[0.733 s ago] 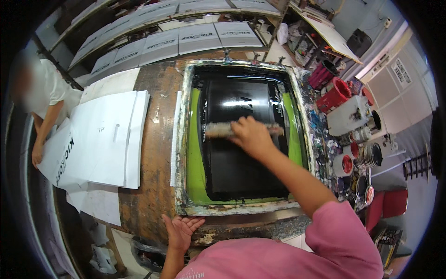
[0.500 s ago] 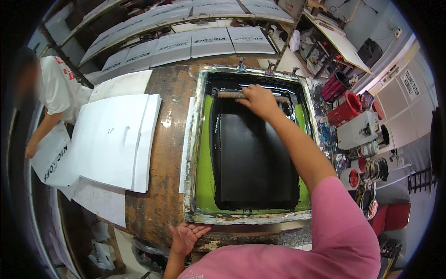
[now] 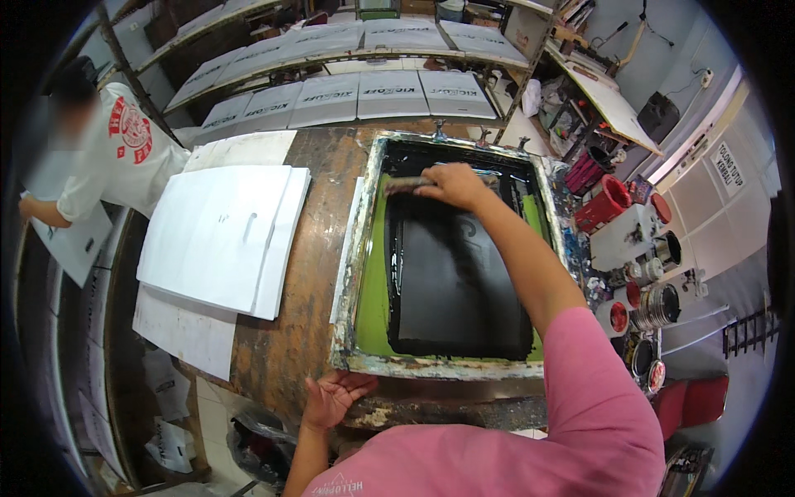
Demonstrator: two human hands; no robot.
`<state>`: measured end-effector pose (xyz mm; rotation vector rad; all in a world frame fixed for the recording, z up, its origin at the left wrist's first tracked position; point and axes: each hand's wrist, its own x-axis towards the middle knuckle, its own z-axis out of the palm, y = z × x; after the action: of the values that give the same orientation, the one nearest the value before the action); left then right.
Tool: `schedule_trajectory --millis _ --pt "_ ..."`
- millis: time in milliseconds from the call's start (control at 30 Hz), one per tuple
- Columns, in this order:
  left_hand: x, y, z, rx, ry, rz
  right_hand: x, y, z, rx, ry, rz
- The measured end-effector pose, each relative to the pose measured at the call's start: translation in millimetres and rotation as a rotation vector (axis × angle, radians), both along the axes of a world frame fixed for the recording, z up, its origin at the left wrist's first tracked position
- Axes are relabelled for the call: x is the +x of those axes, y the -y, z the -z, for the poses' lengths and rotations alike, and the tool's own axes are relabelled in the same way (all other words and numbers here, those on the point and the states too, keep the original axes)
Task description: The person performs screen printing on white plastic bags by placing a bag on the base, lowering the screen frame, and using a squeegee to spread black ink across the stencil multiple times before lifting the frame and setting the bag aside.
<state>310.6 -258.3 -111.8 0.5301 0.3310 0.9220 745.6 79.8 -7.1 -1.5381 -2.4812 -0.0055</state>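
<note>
A squeegee (image 3: 404,185) with a wooden grip lies crosswise near the far end of a printing screen, and my right hand (image 3: 457,185) is closed over its grip. Black ink coats the mesh (image 3: 447,290), where faint lettering shows below the blade; green strips line its sides. Around it runs a paint-stained screen frame (image 3: 439,367). My left hand (image 3: 335,399) is at the frame's near left corner, palm up with fingers extended toward the edge; its fingertips are partly hidden under the frame.
A stack of white bags (image 3: 207,236) lies left on the wooden table (image 3: 273,352). A co-worker (image 3: 124,153) stands far left holding a white sheet (image 3: 79,240). Racks of printed bags (image 3: 393,94) stand behind. Ink buckets and cans (image 3: 604,203) crowd the right.
My right hand and the squeegee have come slightly nearer, and lettering now shows in the mesh. The co-worker has turned away with a bag. The view has shifted a little.
</note>
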Motion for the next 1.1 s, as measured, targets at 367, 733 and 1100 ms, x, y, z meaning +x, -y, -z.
schedule_trajectory --millis 367,733,1100 --pt "2 -8 5 0.054 -0.078 0.001 -60 292 -40 -0.222 0.033 0.019" --pt "45 -44 -142 0.366 0.217 0.018 -98 314 -167 0.552 -0.053 0.292" --pt "100 -52 -60 0.966 -2.201 -0.032 -74 240 -265 0.615 -0.041 0.324"
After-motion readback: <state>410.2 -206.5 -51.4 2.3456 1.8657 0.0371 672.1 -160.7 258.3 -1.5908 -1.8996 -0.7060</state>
